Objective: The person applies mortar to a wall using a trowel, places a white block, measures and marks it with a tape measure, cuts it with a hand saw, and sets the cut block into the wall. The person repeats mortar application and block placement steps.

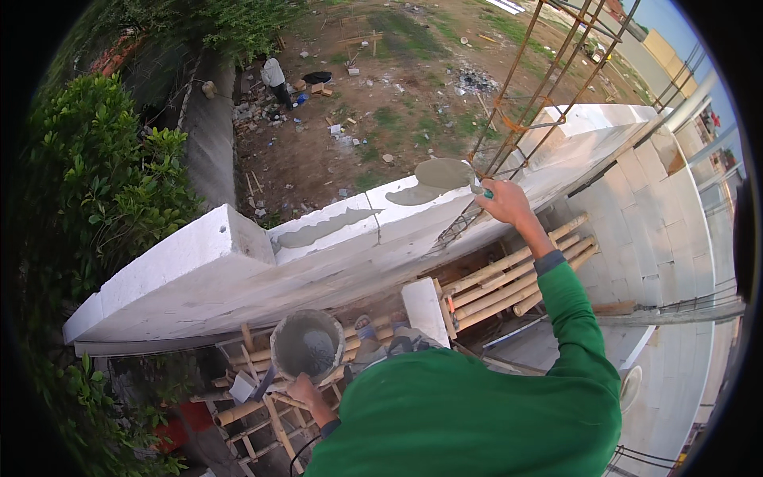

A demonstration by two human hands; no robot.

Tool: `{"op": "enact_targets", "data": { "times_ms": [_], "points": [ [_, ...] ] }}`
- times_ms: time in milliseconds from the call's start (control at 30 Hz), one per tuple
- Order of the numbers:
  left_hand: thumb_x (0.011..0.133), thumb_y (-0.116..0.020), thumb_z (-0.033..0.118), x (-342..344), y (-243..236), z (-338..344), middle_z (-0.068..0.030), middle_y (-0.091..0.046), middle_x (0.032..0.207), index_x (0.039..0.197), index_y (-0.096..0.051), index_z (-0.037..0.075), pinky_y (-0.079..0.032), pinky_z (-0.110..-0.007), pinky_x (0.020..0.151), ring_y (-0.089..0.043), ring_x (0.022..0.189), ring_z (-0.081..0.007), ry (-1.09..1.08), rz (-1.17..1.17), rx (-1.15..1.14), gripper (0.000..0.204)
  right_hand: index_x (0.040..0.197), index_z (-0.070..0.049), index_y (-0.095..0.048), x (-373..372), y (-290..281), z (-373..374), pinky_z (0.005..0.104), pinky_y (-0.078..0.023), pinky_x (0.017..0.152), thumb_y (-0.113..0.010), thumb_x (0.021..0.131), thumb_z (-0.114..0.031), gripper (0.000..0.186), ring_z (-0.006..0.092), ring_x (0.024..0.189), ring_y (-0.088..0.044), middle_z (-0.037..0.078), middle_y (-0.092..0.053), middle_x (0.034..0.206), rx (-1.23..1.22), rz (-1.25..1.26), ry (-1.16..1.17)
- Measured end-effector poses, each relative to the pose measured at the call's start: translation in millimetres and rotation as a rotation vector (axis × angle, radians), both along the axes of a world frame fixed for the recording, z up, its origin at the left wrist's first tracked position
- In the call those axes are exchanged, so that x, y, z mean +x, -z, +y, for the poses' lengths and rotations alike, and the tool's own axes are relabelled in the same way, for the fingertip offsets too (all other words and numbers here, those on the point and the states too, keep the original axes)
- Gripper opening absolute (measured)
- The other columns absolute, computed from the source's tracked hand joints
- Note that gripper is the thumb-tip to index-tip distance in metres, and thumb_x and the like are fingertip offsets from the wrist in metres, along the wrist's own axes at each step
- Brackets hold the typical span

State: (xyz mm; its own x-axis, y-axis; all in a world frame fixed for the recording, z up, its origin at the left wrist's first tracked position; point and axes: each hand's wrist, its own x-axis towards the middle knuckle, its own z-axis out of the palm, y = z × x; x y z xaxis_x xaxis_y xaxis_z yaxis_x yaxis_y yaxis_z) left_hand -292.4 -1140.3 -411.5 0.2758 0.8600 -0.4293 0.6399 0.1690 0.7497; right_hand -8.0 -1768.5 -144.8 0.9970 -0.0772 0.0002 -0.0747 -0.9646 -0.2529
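Note:
My right hand [506, 202] is closed round the green handle of a trowel [478, 189], held over the top of a white block wall [334, 258]. Grey wet mortar [445, 173] covers the trowel's blade. Below it and to the left, more mortar [326, 229] lies in a ragged strip along the wall top. My left hand [304, 391] is low, its fingers closed on the near rim of a round bucket [275, 350]. Some grey mortar sits in the bottom of the bucket. The fingertips of that hand are partly hidden.
Rusty rebar [520, 103] rises from the wall beside my right hand. Bamboo poles [517, 274] form scaffolding under me, with a loose white block [424, 312] on it. A taller block [222, 238] stands at the left. Beyond the wall, a person [274, 75] stands on littered ground.

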Motion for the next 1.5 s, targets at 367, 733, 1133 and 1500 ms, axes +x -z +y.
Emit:
{"op": "enact_targets", "data": {
  "times_ms": [367,733,1133,1500],
  "points": [
    [0.073,-0.070,0.005,-35.0,12.3,40.2,-0.0285,-0.073,0.089,0.087,-0.068,-0.023,-0.055,-0.053,0.047,-0.074,0.071,-0.0385,-0.197,0.122,0.091,0.032,0.115,-0.008,-0.070,-36.0,43.9,-34.6,0.0531,-0.057,0.079,-0.071,0.092,-0.037,0.037,0.0432,0.092,-0.072,0.019,-0.075,0.102,-0.033,-0.300,0.067],
    [0.071,-0.072,0.001,-43.0,42.9,57.1,-0.0235,-0.071,0.092,0.087,-0.063,-0.019,-0.059,-0.051,0.056,-0.068,0.074,-0.0308,-0.103,0.044,0.056,0.027,0.103,-0.009,-0.061,-47.5,79.5,-4.9,0.0529,-0.056,0.070,-0.073,0.091,-0.027,0.024,0.0415,0.085,-0.071,0.015,-0.068,0.096,-0.086,-0.449,0.137],
    [0.070,-0.072,0.000,8.4,-18.4,1.9,-0.0172,-0.075,0.092,0.095,-0.070,-0.017,-0.054,-0.043,0.073,-0.068,0.076,-0.0269,0.042,-0.114,0.125,0.030,0.110,-0.008,-0.064,-52.4,98.9,82.2,0.0512,-0.058,0.072,-0.073,0.093,-0.026,0.026,0.0407,0.086,-0.071,0.014,-0.070,0.102,0.063,-0.401,0.099],
    [0.066,-0.069,-0.002,17.7,-53.9,-21.9,-0.0089,-0.076,0.089,0.092,-0.072,-0.010,-0.054,-0.035,0.073,-0.069,0.077,-0.0195,0.219,-0.154,0.102,0.028,0.107,-0.007,-0.065,-44.0,89.3,174.5,0.0525,-0.056,0.072,-0.075,0.092,-0.024,0.024,0.0421,0.085,-0.070,0.015,-0.070,0.098,0.155,-0.313,-0.040]
  ]
}}
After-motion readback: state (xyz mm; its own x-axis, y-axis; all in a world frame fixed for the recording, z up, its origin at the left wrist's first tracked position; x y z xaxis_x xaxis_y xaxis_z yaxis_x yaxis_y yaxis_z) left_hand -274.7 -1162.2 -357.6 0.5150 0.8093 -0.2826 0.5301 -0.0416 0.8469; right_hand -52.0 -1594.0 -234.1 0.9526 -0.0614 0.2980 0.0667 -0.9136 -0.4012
